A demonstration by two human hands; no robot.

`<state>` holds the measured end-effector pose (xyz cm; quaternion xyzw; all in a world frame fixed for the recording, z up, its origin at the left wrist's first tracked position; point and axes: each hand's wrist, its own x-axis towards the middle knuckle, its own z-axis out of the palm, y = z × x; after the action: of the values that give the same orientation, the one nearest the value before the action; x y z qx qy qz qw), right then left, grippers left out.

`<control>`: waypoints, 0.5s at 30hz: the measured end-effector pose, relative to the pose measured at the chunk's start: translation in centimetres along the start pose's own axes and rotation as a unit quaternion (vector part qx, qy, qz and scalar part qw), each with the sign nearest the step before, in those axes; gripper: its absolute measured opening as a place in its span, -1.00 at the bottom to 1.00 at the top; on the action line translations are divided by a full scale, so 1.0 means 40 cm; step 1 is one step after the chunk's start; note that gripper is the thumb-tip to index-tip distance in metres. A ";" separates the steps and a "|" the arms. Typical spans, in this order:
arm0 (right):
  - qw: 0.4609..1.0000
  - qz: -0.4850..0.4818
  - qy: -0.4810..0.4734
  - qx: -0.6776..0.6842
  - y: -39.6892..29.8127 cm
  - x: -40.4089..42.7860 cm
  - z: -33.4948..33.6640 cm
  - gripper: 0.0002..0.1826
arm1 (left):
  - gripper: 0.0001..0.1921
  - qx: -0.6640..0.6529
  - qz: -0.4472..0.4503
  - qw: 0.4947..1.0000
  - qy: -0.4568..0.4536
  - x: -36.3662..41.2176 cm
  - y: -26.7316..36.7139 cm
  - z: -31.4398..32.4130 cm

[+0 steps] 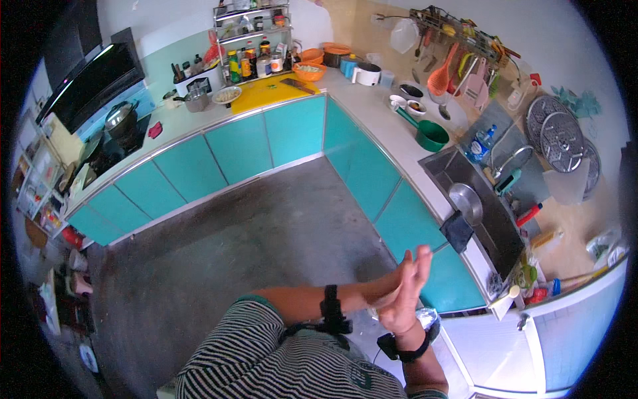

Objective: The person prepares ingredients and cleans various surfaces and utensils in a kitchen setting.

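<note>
My left hand [391,287] and my right hand [401,309] meet palm to palm in front of my body, fingers stretched out and pointing toward the sink side. The right hand covers much of the left, and motion blurs both. I see no object held between them. Each wrist wears a dark strap, a black wristband [330,309] on the left and another black band [408,349] on the right. Close beyond the fingers are the teal cabinet doors [451,279] and a dark cloth [457,231] draped over the sink's front edge.
A metal basin [466,203] lies in the sink [498,249]. On the counter are a green ladle [431,135], a white pot [368,74] and a yellow cutting board [259,97] bearing a cleaver [297,86]. A lidded pot [121,119] stands on the stove. Grey floor [224,239] stretches before me.
</note>
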<state>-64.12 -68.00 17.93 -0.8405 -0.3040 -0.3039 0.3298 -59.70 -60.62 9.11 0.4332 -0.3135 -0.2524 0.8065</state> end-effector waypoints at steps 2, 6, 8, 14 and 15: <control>0.997 -0.049 -0.052 -0.039 0.055 -0.038 0.032 -0.15 | -0.04 -0.044 0.005 0.998 -0.054 -0.008 0.014 -0.008; 0.973 -0.084 -0.095 -0.194 0.203 -0.198 0.069 -0.34 | -0.08 -0.356 -0.187 0.914 0.051 -0.038 0.141 -0.028; 0.934 -0.037 -0.169 -0.313 0.219 -0.223 0.070 -0.34 | -0.16 -0.153 -0.126 0.977 0.076 -0.070 0.152 -0.067; 0.927 0.249 -0.280 0.001 0.274 -0.354 0.050 -0.80 | -0.49 0.632 -0.220 0.742 0.020 -0.255 0.190 -0.155; 0.928 0.224 -0.286 -0.080 0.260 -0.351 0.043 -0.82 | -0.51 0.687 -0.254 0.680 -0.032 -0.301 0.197 -0.166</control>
<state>-65.05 -77.31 3.07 -0.9616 -0.1637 0.0077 0.2202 -61.94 -44.95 9.57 0.9202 -0.3023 -0.1749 0.1767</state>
